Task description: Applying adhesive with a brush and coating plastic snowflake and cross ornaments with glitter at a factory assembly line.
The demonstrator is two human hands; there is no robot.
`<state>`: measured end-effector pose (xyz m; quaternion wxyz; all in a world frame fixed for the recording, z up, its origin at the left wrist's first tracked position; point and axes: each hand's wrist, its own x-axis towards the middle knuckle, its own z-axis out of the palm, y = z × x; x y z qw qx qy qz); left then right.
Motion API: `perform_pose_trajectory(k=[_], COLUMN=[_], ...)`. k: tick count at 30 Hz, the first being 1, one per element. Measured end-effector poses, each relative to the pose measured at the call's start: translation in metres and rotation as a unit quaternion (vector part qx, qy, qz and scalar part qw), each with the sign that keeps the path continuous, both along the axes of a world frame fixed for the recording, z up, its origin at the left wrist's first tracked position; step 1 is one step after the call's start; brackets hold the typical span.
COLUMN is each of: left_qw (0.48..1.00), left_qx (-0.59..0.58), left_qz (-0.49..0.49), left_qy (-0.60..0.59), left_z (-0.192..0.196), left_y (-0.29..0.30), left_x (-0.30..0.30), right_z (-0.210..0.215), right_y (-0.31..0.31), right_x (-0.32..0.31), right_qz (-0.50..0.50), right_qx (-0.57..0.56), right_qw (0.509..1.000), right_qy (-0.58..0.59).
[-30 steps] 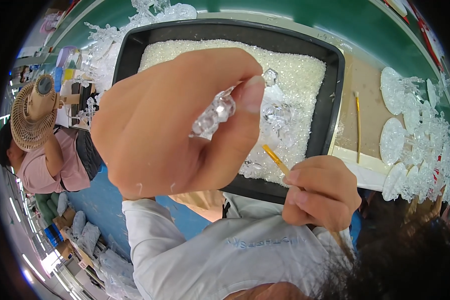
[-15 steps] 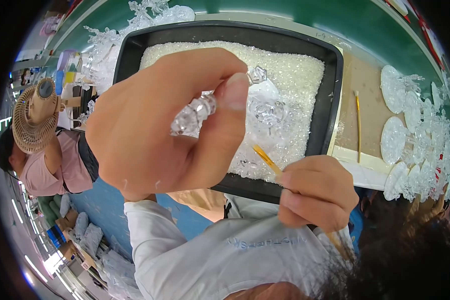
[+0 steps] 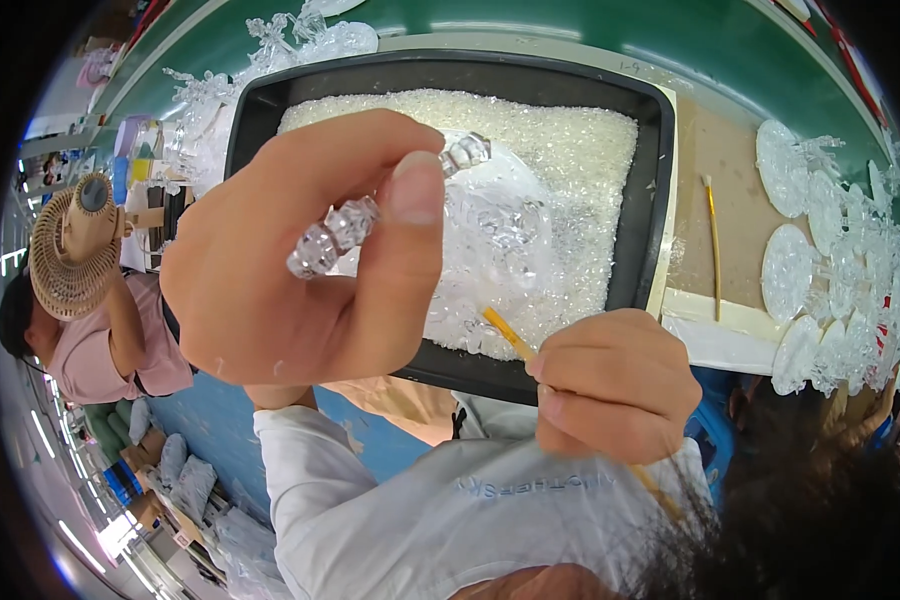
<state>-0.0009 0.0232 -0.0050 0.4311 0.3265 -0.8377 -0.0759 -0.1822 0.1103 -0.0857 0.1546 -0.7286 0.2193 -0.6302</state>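
My left hand (image 3: 300, 250) is closed around a clear faceted stem (image 3: 335, 237), its thumb and forefinger pinched together. The stem's far end shows past the fingertips, over a clear round disc (image 3: 530, 190); I cannot tell whether the two are joined. Lower right, my right hand (image 3: 620, 385) grips a thin yellow-handled brush (image 3: 508, 332). Its front end points up and left towards the disc, and its bristles cannot be made out. Beneath both is a black tray (image 3: 655, 210) filled with clear glittering granules (image 3: 590, 150).
Right of the tray, another thin brush (image 3: 713, 245) lies on a brown board (image 3: 690, 150). Several clear disc-based ornaments (image 3: 785, 270) crowd the right side, and more clear ornaments (image 3: 205, 130) stand at the left. A beige fan (image 3: 75, 245) and another person (image 3: 120, 345) are further left.
My left hand has moved left with the stem, uncovering more of the disc and the stem's far end. My right hand and the brush have shifted slightly left.
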Motion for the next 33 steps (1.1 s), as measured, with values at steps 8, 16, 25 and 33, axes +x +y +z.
perform_pose_trajectory(k=[8, 16, 25, 33], left_qw=[0.999, 0.995, 0.993, 0.985], left_qx=[0.026, 0.045, 0.049, 0.080], left_qz=[-0.006, 0.035, 0.054, 0.036], left_qy=[0.044, 0.082, 0.098, 0.149], left_z=[-0.002, -0.003, -0.001, -0.002], left_y=[0.001, 0.003, -0.003, -0.007], left_x=[-0.002, -0.003, -0.001, -0.002], right_z=[0.003, 0.002, -0.008, -0.004], right_y=[0.001, 0.001, 0.000, -0.002], right_x=[-0.004, -0.004, -0.002, -0.005], right_qz=[-0.076, -0.076, -0.098, -0.093], right_qx=[0.003, -0.005, -0.054, -0.030], right_qw=[0.997, 0.997, 0.991, 0.993], right_qy=[-0.012, -0.010, -0.077, -0.059])
